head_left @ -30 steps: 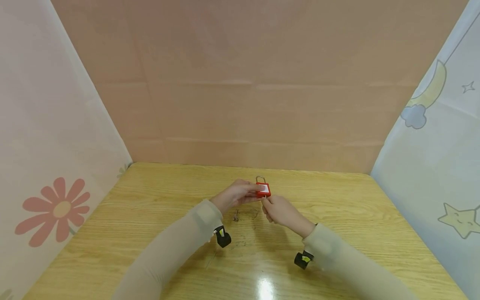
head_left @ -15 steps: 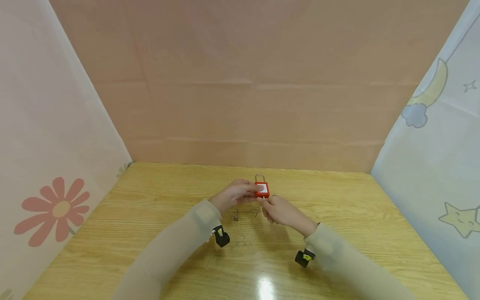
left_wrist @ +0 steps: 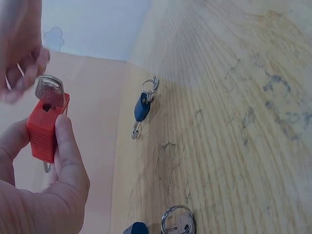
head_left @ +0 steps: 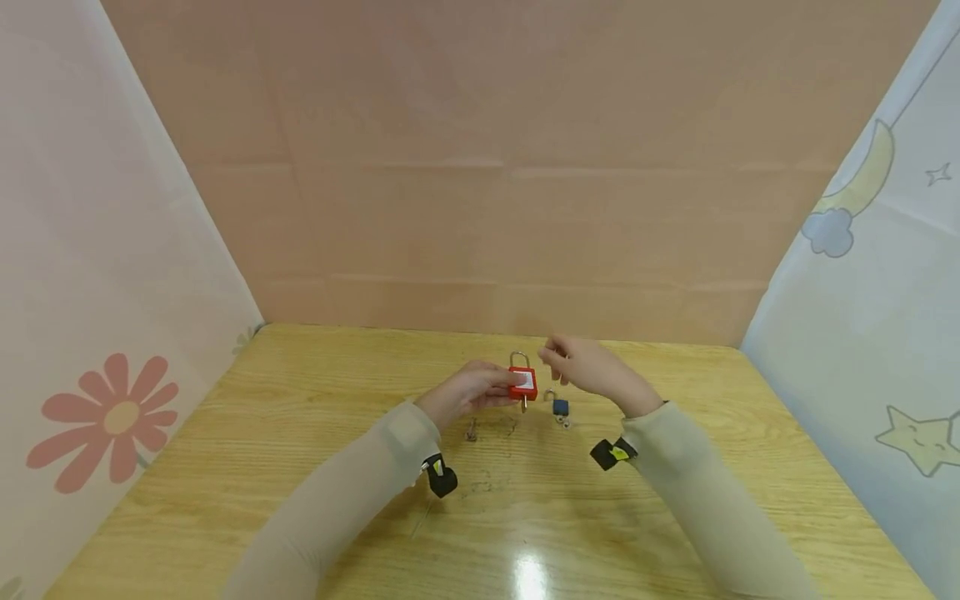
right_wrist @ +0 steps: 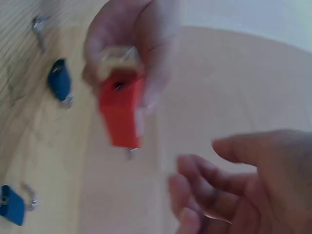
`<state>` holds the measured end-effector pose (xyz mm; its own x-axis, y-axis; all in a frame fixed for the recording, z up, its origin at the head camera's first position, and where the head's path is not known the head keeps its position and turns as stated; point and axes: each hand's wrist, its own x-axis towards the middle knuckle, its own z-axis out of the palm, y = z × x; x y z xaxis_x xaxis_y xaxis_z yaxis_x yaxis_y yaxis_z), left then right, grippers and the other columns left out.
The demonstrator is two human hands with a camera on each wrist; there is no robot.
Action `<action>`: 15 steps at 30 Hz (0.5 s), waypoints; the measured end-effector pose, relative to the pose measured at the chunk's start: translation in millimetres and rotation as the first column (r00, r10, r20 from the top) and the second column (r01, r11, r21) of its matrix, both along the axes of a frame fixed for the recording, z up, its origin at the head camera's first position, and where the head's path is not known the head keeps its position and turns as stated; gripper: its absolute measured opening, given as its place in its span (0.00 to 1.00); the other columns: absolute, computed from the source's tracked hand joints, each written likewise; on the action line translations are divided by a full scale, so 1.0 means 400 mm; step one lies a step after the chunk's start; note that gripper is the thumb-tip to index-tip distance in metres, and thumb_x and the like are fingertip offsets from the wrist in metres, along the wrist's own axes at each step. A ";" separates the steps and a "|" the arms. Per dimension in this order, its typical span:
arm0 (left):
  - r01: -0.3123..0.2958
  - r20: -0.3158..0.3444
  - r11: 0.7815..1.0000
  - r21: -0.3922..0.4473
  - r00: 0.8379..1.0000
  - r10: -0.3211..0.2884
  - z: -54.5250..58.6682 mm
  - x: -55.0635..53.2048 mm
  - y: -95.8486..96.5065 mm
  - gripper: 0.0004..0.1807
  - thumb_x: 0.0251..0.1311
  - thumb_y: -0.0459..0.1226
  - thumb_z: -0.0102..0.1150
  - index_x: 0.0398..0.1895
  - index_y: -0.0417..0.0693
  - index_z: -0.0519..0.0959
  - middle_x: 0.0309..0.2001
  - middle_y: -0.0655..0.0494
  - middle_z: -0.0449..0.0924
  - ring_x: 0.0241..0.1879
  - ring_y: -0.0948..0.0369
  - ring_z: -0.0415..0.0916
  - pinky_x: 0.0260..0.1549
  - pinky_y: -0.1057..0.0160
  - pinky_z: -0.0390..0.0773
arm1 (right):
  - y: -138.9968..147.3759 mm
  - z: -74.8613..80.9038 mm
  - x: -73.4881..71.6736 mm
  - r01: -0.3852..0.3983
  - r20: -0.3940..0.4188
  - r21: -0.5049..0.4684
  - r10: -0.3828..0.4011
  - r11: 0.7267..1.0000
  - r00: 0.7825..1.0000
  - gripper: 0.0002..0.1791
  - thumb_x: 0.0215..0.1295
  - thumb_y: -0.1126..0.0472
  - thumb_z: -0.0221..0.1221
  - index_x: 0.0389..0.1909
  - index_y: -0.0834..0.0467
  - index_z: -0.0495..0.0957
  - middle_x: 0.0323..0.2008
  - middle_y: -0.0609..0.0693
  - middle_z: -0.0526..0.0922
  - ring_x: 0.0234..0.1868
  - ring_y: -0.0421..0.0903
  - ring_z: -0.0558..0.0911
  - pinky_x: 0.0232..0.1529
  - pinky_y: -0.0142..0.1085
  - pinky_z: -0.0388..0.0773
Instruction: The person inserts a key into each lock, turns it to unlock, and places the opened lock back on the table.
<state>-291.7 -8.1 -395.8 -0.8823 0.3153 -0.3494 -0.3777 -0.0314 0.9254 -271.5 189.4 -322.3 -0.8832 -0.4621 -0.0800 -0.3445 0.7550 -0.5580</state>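
My left hand [head_left: 476,388] holds a red padlock [head_left: 529,382] above the table, its thumb across the white label. The padlock's shackle points away, toward the back. A key [left_wrist: 48,95] with a wire ring sits in the keyhole at the padlock's near end. My right hand [head_left: 592,364] is off the padlock, up and to its right, fingers loosely bent around nothing; the right wrist view shows a gap between it and the padlock. Below it on the table lies a blue padlock [head_left: 560,407] with ringed keys.
Another blue padlock [right_wrist: 59,81] is on the table, partly cut off at the bottom of the left wrist view. Keys on a ring [left_wrist: 178,222] lie beside it. The wooden table [head_left: 315,400] is bounded by a plain back cloth and patterned side cloths.
My right hand has let go of the key and lifted up and right, uncovering the key and a blue padlock on the table. My left hand has barely moved.
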 end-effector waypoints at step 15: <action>0.055 0.023 0.998 0.018 0.998 -0.055 0.001 0.003 0.015 0.24 0.60 0.35 0.65 0.57 0.32 0.73 0.45 0.44 0.83 0.37 0.58 0.84 0.48 0.58 0.81 | 0.000 -0.136 -0.158 -0.001 0.307 -0.409 0.139 0.913 0.941 0.24 0.76 0.56 0.46 0.60 0.73 0.70 0.38 0.53 0.80 0.40 0.45 0.81 0.55 0.47 0.78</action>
